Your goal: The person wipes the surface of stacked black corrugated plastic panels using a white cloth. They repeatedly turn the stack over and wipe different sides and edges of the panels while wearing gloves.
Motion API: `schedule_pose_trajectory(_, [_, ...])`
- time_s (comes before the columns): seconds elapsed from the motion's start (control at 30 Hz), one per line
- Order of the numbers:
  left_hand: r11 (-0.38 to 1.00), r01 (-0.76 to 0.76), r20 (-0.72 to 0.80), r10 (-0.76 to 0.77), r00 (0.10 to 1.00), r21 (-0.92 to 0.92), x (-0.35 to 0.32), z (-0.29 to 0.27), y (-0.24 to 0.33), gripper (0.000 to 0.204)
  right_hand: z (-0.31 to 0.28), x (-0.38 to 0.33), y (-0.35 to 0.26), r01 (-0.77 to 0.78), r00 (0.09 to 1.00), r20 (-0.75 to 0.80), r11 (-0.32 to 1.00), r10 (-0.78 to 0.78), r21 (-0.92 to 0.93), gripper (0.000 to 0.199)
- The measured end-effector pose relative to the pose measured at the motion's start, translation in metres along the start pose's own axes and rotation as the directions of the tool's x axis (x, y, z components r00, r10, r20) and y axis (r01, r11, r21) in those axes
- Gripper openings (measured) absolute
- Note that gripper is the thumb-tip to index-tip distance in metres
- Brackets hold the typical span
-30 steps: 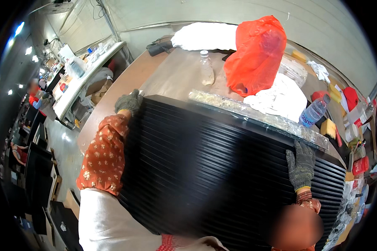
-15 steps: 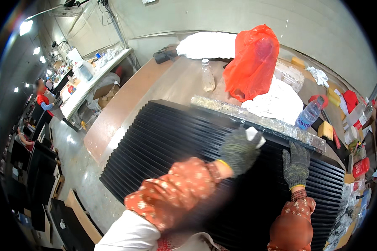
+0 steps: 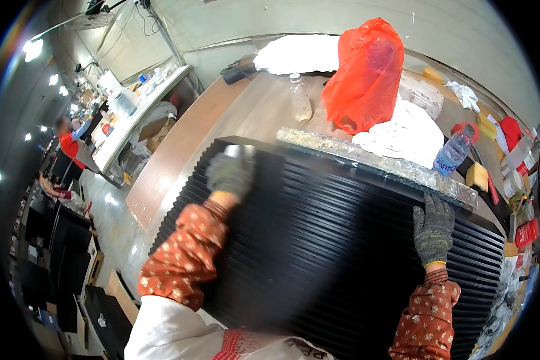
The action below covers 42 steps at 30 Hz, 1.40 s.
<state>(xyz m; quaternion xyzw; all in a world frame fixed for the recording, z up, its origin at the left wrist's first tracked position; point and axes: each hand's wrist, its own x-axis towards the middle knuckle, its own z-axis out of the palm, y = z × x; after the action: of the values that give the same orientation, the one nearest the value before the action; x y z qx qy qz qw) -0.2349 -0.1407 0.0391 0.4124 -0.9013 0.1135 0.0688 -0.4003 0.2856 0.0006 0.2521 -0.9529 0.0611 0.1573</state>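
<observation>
A large black panel with raised parallel ribs [image 3: 318, 240] lies in front of me. On its far left part, my left hand [image 3: 231, 175], in a grey knitted glove, is closed on a small white pad [image 3: 240, 151]. Motion smears this hand, and the pad's exact kind cannot be made out. My right hand [image 3: 433, 231], gloved the same way, rests flat on the panel's right side with its fingers stretched toward the far edge. A paint-spattered bar [image 3: 378, 166] runs along that edge, just beyond the right fingertips.
Behind the bar stand a red plastic bag [image 3: 366, 78], a white cloth [image 3: 411, 135], a cloudy bottle [image 3: 300, 99] and a water bottle [image 3: 453, 153]. A yellow sponge [image 3: 477, 176] sits to the right among clutter. At far left, a person in red [image 3: 69, 145] stands near a white bench [image 3: 132, 129].
My left hand has swept leftward across the ribs with the white pad, from near the panel's middle to its far left. My right hand stays on the panel. The view has shifted slightly.
</observation>
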Motion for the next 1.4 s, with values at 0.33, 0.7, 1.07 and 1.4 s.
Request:
schedule_pose_trajectory(0.33, [0.63, -0.702, -0.377, 0.593, 0.711, -0.334, -0.11, -0.04, 0.124, 0.044, 0.002, 0.002, -0.001, 0.035, 0.999, -0.009, 0.998, -0.035, 0.043, 0.048])
schedule_pose_trajectory(0.7, [0.981, 0.168, -0.141, -0.153, 0.978, 0.101, 0.005, 0.017, -0.1, 0.047, 0.0, -0.003, -0.002, 0.012, 1.0, 0.012, 1.0, -0.013, 0.023, 0.048])
schedule_pose_trajectory(1.07, [0.649, -0.707, -0.468, 0.551, 0.69, -0.279, -0.168, -0.058, 0.129, 0.029, 0.002, 0.002, 0.0, 0.004, 0.999, 0.044, 1.0, -0.005, 0.022, 0.049])
schedule_pose_trajectory(1.4, [0.985, 0.171, 0.027, -0.172, 0.985, 0.015, -0.01, 0.003, -0.105, 0.052, 0.005, -0.003, 0.006, 0.043, 0.998, -0.051, 0.998, -0.041, 0.038, 0.045])
